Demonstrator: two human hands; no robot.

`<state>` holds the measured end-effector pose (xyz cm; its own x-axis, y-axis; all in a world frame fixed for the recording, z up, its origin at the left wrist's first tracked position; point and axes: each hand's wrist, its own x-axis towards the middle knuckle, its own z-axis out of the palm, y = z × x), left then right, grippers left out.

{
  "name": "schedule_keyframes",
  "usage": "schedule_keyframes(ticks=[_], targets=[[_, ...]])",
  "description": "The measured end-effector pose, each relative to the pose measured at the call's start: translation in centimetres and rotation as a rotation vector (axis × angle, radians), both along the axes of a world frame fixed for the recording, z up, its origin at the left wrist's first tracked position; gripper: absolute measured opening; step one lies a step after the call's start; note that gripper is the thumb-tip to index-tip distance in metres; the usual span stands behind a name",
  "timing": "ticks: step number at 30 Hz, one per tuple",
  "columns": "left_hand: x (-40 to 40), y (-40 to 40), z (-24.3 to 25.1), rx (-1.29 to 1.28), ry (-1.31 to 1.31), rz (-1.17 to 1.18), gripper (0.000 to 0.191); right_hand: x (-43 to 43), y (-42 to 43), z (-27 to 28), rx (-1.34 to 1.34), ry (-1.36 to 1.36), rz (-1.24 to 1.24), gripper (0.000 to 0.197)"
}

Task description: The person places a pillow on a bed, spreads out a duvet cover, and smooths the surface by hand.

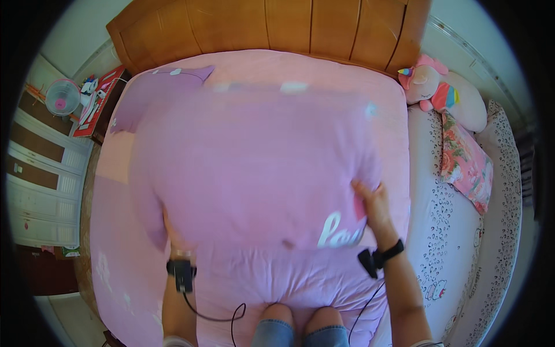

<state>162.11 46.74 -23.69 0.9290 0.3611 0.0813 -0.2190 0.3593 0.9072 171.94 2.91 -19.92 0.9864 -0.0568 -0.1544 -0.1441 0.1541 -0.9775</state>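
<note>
A large purple pillow [256, 165] spans the middle of the view, held up over the bed and slightly blurred. White lettering and a pink patch mark its lower right corner. My right hand [375, 204] grips its right side, thumb on the near face. At the lower left edge, my left hand [173, 230] is on the pillow, its fingers mostly hidden by the fabric. Below lies a pink and purple bed sheet [277, 273]. Another purple pillow [156, 95] rests at the upper left of the bed, partly covered by the held one.
A wooden headboard [286, 26] closes the far end. On the right, a lower bed [433, 217] holds a unicorn plush [464, 99] and a floral pillow [466, 165]. At left stand a red-topped table [97, 108] and a fan [63, 97]. Black cables [212, 319] trail from my wrists.
</note>
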Motion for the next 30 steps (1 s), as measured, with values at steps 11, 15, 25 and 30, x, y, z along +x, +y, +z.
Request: schedule_keyframes(ticks=[11, 15, 25, 30], targets=[[10.5, -16.3, -15.5, 1.585, 0.761, -0.108, 0.108, 6.7, -10.4, -16.9, -1.405, 0.247, -0.357, 0.082], [-0.8, -20.9, -17.2, 1.729, 0.768, -0.413, 0.127, -3.3, 3.0, -20.6, -1.207, -0.269, 0.151, 0.076], [-11.4, -24.6, -17.6, 1.649, 1.148, -0.975, 0.138, -10.2, -8.0, -23.3, -1.436, 0.083, 0.134, 0.102], [-10.2, -25.8, -16.8, 1.637, 1.343, -1.087, 0.139, -12.4, -14.2, -22.8, -1.211, 0.649, -0.103, 0.117]])
